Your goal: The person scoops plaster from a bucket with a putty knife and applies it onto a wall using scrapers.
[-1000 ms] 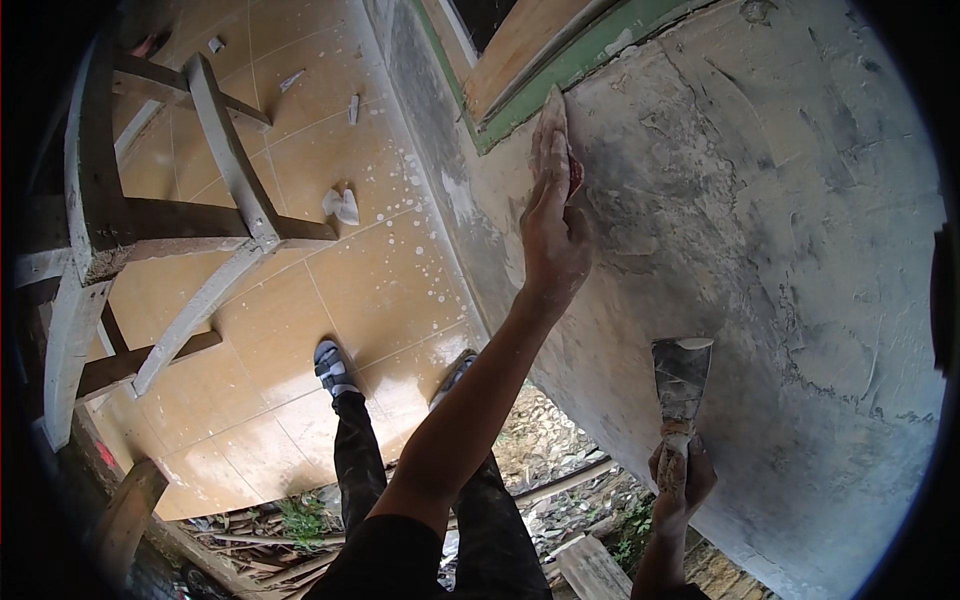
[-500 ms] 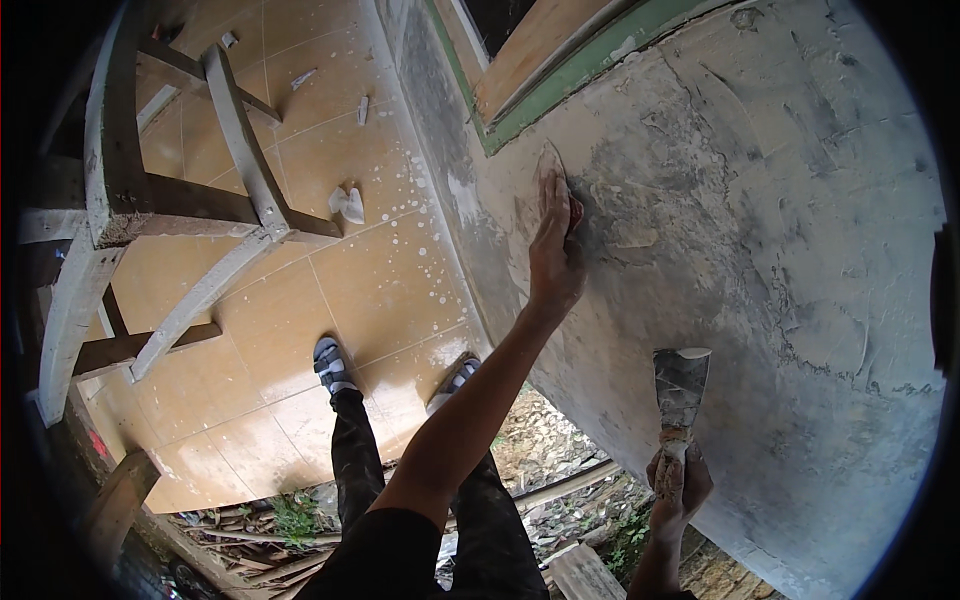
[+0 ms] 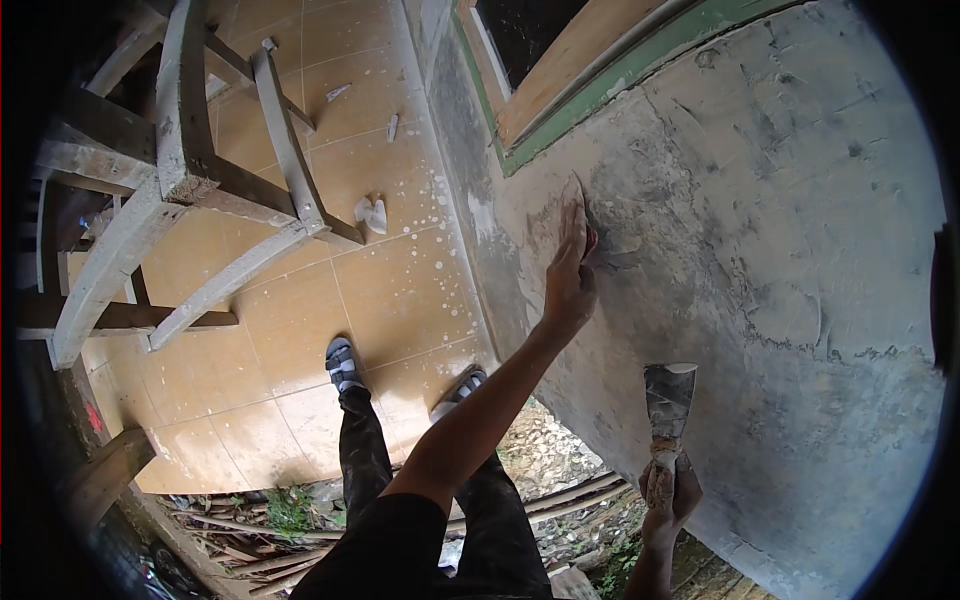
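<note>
My left hand (image 3: 572,285) presses against the rough grey wall (image 3: 720,260), below the corner of a green-edged window frame. Under its long, closed fingers is a thin flat piece with a reddish edge (image 3: 591,238); the hand hides most of it, so its kind is unclear. My right hand (image 3: 672,492) grips a putty knife (image 3: 669,405) by its smeared handle. The knife's wide blade points up, with pale filler along its top edge. It is held in front of the lower wall; whether it touches the wall cannot be told.
Wooden furniture frames (image 3: 183,140) stand at the left on the tan tiled floor (image 3: 270,330). White spatters and scraps (image 3: 371,214) lie along the wall's foot. Past the tile edge are rubble, poles and plants (image 3: 290,512). The wooden window frame (image 3: 560,75) is above.
The view has shifted, moving the scene right and down in the picture. My left hand has slid slightly down the wall. The putty knife has moved a little left, still in my right hand.
</note>
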### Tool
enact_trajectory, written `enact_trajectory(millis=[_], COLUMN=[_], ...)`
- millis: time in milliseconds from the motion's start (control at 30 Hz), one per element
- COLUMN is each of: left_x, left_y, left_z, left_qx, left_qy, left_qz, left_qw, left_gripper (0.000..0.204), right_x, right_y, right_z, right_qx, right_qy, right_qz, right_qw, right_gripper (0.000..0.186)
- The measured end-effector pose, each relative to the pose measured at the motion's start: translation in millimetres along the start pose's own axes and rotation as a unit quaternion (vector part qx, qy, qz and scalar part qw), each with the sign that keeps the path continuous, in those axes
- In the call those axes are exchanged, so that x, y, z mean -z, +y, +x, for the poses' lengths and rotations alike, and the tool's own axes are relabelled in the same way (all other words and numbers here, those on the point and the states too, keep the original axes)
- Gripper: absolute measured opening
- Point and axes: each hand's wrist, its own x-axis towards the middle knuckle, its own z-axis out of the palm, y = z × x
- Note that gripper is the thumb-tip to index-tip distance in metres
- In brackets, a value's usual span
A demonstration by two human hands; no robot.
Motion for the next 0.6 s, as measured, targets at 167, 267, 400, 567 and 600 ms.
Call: enact_trajectory(millis=[167,267,400,567,600], left_x=[5.4,17.9,25.7,-17.6,-3.1], left_y=[40.9,15.6,-19.3,83.3,111.6], left_z=[-89.4,-49.1,39.3,-59.7,-98.7], left_qx=[-0.023,0.085,0.053,-0.068,-0.026], left_qy=[0.029,0.14,0.2,0.017,-0.028], left_qz=[-0.035,-0.019,-0.056,0.0,0.027], left_qw=[0.999,0.986,0.977,0.998,0.999], left_gripper=[0.077,0.069,0.064,0.082,0.082], right_x=[20.0,21.0,9.7,21.0,22.8], right_y=[3.4,-23.0,-25.4,-32.0,-36.2], right_z=[-5.3,-11.6,-19.0,-23.4,-23.7], right_qx=[0.018,-0.039,-0.046,-0.056,-0.065], right_qy=[-0.012,-0.049,-0.076,-0.055,-0.059], right_qz=[0.002,0.041,0.065,0.095,0.127], right_qw=[1.0,0.997,0.994,0.992,0.988], right_gripper=[0.03,0.027,0.028,0.029,0.028])
